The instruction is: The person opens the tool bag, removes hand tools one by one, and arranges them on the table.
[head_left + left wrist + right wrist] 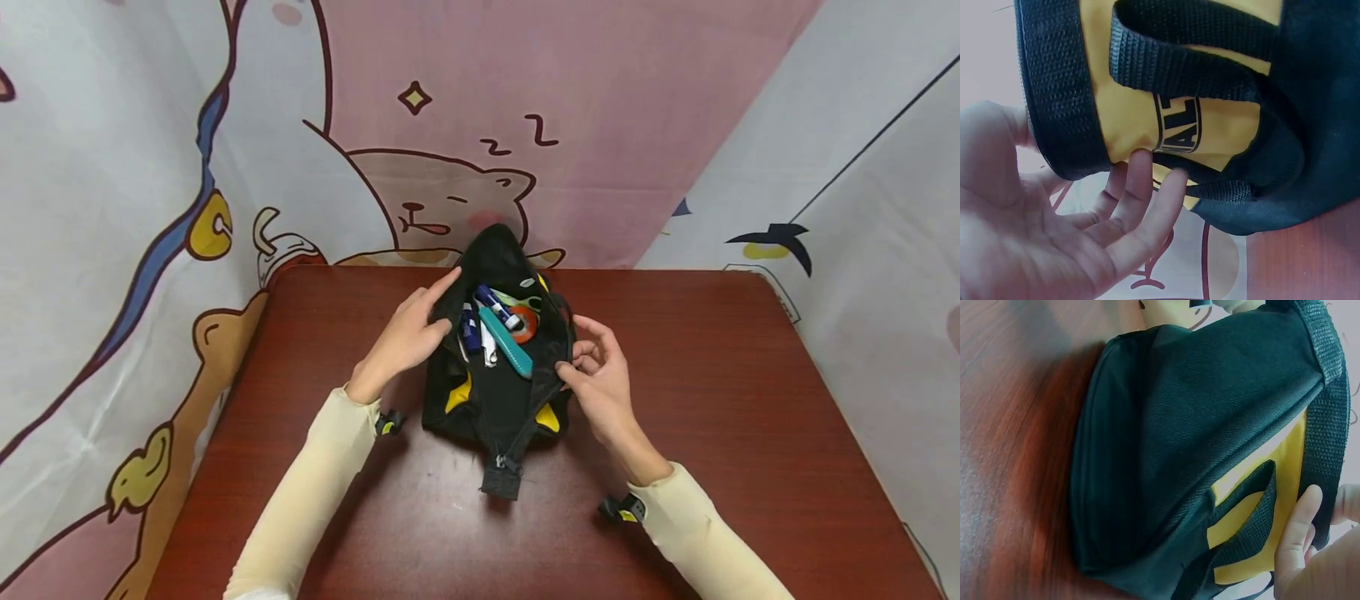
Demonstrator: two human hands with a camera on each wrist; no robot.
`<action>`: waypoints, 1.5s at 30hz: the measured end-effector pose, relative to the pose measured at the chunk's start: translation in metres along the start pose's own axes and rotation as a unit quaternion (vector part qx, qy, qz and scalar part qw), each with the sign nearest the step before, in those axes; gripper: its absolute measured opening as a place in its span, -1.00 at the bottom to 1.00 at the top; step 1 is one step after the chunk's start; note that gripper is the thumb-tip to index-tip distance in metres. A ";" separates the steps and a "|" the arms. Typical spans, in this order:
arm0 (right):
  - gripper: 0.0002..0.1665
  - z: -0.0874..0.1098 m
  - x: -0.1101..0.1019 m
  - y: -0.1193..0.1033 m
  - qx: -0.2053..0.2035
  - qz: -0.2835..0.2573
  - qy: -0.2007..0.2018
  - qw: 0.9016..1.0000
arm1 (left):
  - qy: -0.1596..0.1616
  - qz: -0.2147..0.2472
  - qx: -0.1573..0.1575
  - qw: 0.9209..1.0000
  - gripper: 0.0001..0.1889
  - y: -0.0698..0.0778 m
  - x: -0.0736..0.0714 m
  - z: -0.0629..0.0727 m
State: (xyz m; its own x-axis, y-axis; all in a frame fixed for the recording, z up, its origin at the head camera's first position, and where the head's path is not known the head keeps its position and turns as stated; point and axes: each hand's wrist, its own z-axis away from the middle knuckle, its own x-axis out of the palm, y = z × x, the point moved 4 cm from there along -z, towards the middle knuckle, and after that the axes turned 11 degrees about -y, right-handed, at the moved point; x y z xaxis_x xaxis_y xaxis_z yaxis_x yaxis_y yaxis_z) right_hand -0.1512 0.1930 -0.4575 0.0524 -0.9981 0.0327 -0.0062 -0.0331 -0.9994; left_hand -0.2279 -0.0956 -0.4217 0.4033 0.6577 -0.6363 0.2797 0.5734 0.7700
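A black and yellow tool bag (497, 250) stands unzipped on the table, its mouth spread wide. My left hand (408, 333) holds the bag's left rim, thumb at the inner edge; in the left wrist view its fingers (1141, 181) lie against the yellow outer side, below a black webbing loop (1185, 78). On the opposite rim, my right hand (600, 375) pinches the edge between thumb and fingers. Inside lie a teal box-cutter-like tool (506, 343), dark blue tubes with white bands (498, 307), an orange ring (528, 323), green-handled scissors (517, 300) and a small silver tool (489, 346).
The bag rests on a reddish-brown table (697, 400), near its far edge. Behind hangs a cloth (585, 67) printed with cartoon animals. The bag's zip end (501, 479) points toward me. Small dark devices are strapped at both wrists.
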 end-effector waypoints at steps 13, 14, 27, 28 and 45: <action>-0.14 0.005 -0.022 0.004 0.021 -0.024 0.028 0.999 | 0.026 -0.007 -0.005 1.000 -0.20 -0.010 -0.010 0.012; -0.14 0.005 -0.023 0.005 0.023 -0.024 0.029 0.999 | 0.028 -0.006 -0.005 1.000 -0.20 -0.011 -0.010 0.013; -0.15 0.003 -0.015 0.001 0.016 -0.011 0.007 1.000 | 0.048 -0.006 0.005 0.999 -0.33 -0.011 0.002 0.024; -0.15 0.003 -0.015 0.000 0.017 -0.006 0.005 1.000 | 0.051 -0.003 0.004 0.999 -0.35 -0.011 0.003 0.025; -0.13 -0.006 -0.001 -0.019 -0.021 0.076 0.001 0.997 | 0.034 0.024 0.005 0.999 -0.06 0.001 0.020 0.031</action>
State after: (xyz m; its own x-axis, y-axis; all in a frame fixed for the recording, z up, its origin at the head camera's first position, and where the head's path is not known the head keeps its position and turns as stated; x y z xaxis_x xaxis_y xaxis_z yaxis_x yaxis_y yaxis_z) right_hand -0.1570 0.1944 -0.4387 0.0454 -0.9919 -0.1186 -0.0556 0.1160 -0.9917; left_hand -0.1929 -0.0970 -0.4318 0.3557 0.7167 -0.5999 0.2707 0.5353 0.8001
